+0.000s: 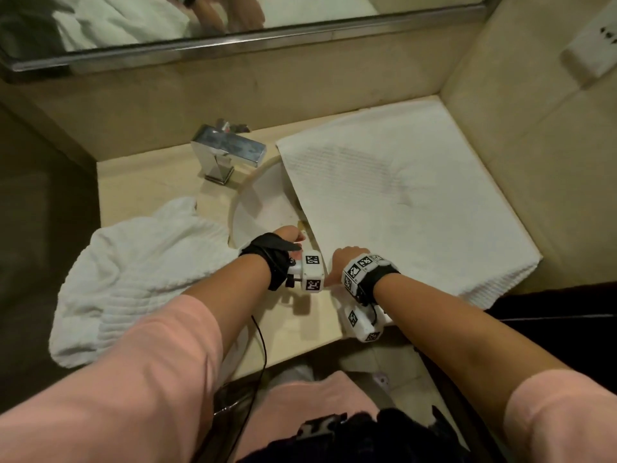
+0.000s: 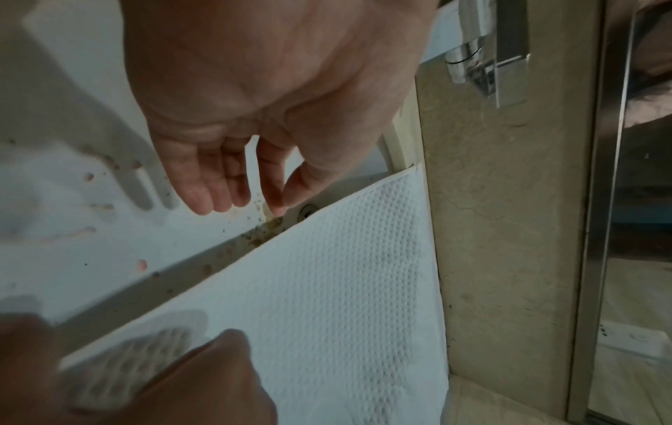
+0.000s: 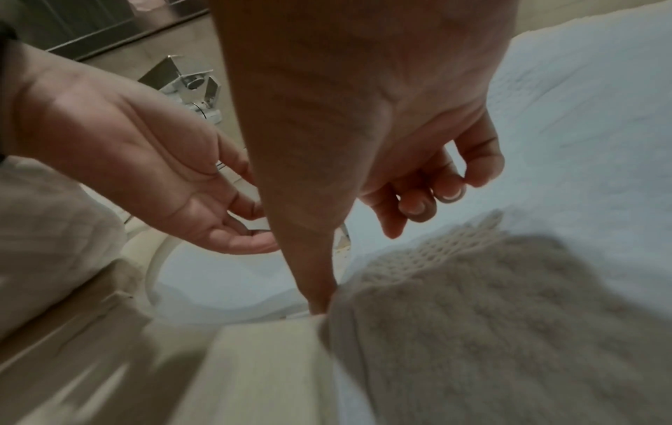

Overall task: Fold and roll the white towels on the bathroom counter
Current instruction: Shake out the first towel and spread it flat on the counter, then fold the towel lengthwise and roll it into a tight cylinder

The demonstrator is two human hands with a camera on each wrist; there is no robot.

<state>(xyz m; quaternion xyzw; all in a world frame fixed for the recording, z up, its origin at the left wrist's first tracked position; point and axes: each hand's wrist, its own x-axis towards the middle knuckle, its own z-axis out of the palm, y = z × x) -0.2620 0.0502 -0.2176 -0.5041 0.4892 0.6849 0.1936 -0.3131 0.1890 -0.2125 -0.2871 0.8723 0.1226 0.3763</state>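
A flat white towel (image 1: 417, 202) lies spread on the right of the counter, its left edge overhanging the sink (image 1: 257, 212). A second white towel (image 1: 133, 272) lies crumpled on the left. My left hand (image 1: 288, 236) hovers over the basin beside the flat towel's edge (image 2: 345, 273), fingers relaxed and pointing down, holding nothing (image 2: 240, 207). My right hand (image 1: 345, 257) is at the towel's near-left corner. Its thumb (image 3: 320, 302) touches the corner's edge while the other fingers (image 3: 418, 207) hang loosely curled and empty.
A chrome faucet (image 1: 227, 152) stands behind the sink. A mirror (image 1: 233, 28) runs along the back wall, and a tiled side wall (image 1: 534, 128) with a socket (image 1: 597, 45) borders the flat towel. The counter's front edge (image 1: 300, 342) is near my body.
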